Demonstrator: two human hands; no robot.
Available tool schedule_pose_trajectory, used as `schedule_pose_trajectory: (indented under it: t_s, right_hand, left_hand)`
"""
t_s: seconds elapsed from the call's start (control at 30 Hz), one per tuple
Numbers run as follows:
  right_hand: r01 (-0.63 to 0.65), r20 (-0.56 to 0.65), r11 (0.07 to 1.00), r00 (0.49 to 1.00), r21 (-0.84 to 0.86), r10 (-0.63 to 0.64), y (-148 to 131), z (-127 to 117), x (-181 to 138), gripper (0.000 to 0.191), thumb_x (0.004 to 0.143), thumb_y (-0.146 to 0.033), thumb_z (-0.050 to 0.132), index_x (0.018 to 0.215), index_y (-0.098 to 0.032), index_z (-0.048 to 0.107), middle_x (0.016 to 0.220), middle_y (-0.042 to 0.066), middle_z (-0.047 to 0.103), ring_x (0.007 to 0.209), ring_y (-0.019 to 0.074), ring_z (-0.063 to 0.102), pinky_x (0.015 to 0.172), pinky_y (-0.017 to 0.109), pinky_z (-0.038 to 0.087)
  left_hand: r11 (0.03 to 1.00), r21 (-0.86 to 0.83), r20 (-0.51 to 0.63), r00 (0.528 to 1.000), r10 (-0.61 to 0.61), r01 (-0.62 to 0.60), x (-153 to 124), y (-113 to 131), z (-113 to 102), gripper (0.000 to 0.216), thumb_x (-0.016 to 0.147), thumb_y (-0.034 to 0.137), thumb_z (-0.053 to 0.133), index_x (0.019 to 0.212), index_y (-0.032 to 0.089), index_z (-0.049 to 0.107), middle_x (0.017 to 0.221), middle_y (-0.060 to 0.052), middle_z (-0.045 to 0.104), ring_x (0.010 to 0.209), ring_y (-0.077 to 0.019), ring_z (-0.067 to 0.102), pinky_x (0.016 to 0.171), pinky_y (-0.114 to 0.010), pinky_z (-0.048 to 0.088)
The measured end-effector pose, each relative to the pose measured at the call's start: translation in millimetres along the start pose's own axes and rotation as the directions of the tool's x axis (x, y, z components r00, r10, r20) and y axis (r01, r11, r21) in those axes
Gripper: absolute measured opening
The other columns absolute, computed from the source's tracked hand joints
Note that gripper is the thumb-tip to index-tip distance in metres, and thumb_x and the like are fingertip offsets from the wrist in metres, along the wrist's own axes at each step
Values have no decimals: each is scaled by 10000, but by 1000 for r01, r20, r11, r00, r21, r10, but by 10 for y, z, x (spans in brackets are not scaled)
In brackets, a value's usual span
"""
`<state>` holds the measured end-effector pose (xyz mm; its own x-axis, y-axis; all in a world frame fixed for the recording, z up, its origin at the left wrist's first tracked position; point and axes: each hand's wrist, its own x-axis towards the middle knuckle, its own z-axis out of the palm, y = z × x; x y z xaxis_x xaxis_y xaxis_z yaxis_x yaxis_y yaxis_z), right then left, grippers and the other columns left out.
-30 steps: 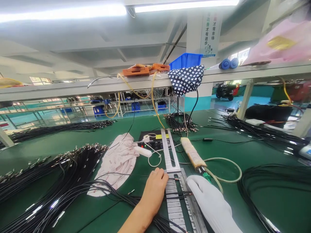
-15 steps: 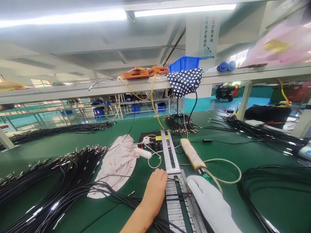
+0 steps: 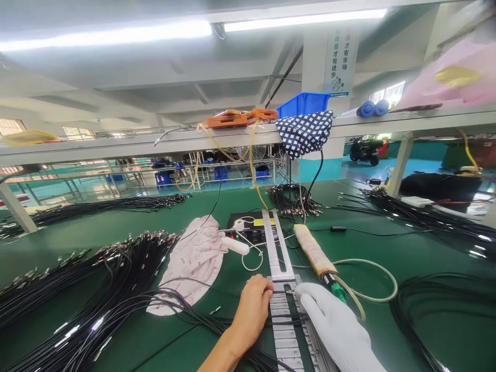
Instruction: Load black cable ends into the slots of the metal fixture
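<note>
My bare left hand (image 3: 253, 302) pinches a thin black cable (image 3: 279, 292) at the left edge of a slotted metal jig (image 3: 284, 331). The cable crosses the jig near the end of its slotted part, and its metal connector points right. My right hand (image 3: 335, 325), in a white glove, has its fingertips closed at that connector; they partly hide the cable's tip. Below, several more black cables lie across the jig slots between my two hands. A bundle of black cables (image 3: 186, 310) runs in from the left, passing under my left wrist.
A wrapped tool (image 3: 313, 250) with a green end lies beyond my right hand. Behind the jig sits a black control box (image 3: 251, 227). A pale cloth (image 3: 194, 258) and cable piles (image 3: 127, 263) lie left; a coil (image 3: 411, 320) lies right. A shelf (image 3: 232, 135) spans above.
The view has shifted slightly, so everything appears a little further right. Both hands stay at the same cable on the jig, with the fingers only slightly shifted.
</note>
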<state>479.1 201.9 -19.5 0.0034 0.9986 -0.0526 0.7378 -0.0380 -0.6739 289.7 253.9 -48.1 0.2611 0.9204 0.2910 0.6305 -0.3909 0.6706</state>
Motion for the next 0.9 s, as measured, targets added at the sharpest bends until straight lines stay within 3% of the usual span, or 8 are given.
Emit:
schedule_pose_trajectory:
  t_s: [0.13, 0.2, 0.27, 0.37, 0.43, 0.63, 0.77, 0.9]
  right_hand:
    - [150, -27, 984, 988, -99, -154, 157, 131, 75, 667, 901, -447, 151, 1354, -217, 582, 1376, -24, 489, 1288, 185, 435, 1155, 397, 297]
    - [286, -119, 942, 944, -177, -308, 250, 198, 121, 632, 917, -426, 185, 1315, -216, 629, 1324, -6, 540, 1249, 198, 495, 1117, 441, 376]
    - [457, -269, 815, 785, -356, -558, 292, 234, 154, 510, 951, -323, 266, 1202, -217, 697, 1196, 4, 620, 1103, 196, 605, 975, 434, 516]
    - [528, -329, 520, 416, -671, -848, 209, 224, 151, 440, 935, -171, 314, 1032, -196, 742, 1034, 4, 673, 890, 187, 676, 754, 391, 602]
    - [514, -294, 413, 299, -752, -908, 96, 208, 132, 445, 897, -116, 310, 978, -182, 742, 988, 21, 680, 848, 192, 681, 718, 381, 601]
    - [549, -292, 395, 268, -737, -918, -49, 340, 156, 428, 781, -81, 323, 917, -152, 722, 908, 56, 681, 789, 234, 674, 689, 411, 589]
    - [502, -267, 347, 225, -792, -937, -36, 381, 168, 419, 801, -47, 302, 930, -121, 693, 915, 92, 681, 784, 247, 673, 643, 404, 575]
    - [532, -214, 344, 293, -774, -932, -49, 315, 179, 427, 823, -42, 307, 924, -128, 713, 891, 96, 673, 783, 240, 665, 695, 395, 578]
  left_hand:
    - [1000, 11, 15, 1000, -21, 21, -16, 27, 0, 156, 895, 43, 478, 837, 99, 611, 904, -52, 572, 883, -161, 481, 853, -313, 355]
    - [999, 33, 21, 1000, -24, 23, -25, 43, -5, 154, 904, 54, 477, 841, 96, 611, 910, -56, 572, 889, -164, 479, 863, -319, 352]
    - [999, 48, 30, 999, -17, 15, -32, 52, -9, 156, 908, 59, 475, 837, 95, 610, 913, -57, 571, 895, -166, 478, 861, -321, 352]
    - [999, 50, 28, 1000, 3, -5, -35, 42, -6, 166, 898, 43, 472, 830, 99, 612, 906, -55, 570, 885, -166, 474, 837, -317, 352]
    - [998, 52, 21, 1000, 17, -18, -29, 16, 8, 164, 894, 39, 478, 832, 101, 617, 895, -52, 570, 875, -164, 470, 839, -321, 353]
    - [998, 67, 38, 999, 12, -14, -4, 7, 39, 185, 915, 62, 466, 867, 103, 641, 925, -53, 584, 903, -169, 476, 893, -343, 375]
    - [953, 301, 173, 982, -79, 24, -47, 227, -56, 292, 947, 60, 365, 932, 81, 656, 1061, -90, 563, 1013, -206, 456, 963, -371, 380]
    - [870, 492, 297, 945, -134, -31, -110, 407, -121, 278, 900, 14, 374, 984, 47, 637, 1171, -125, 515, 1134, -269, 426, 1021, -421, 382]
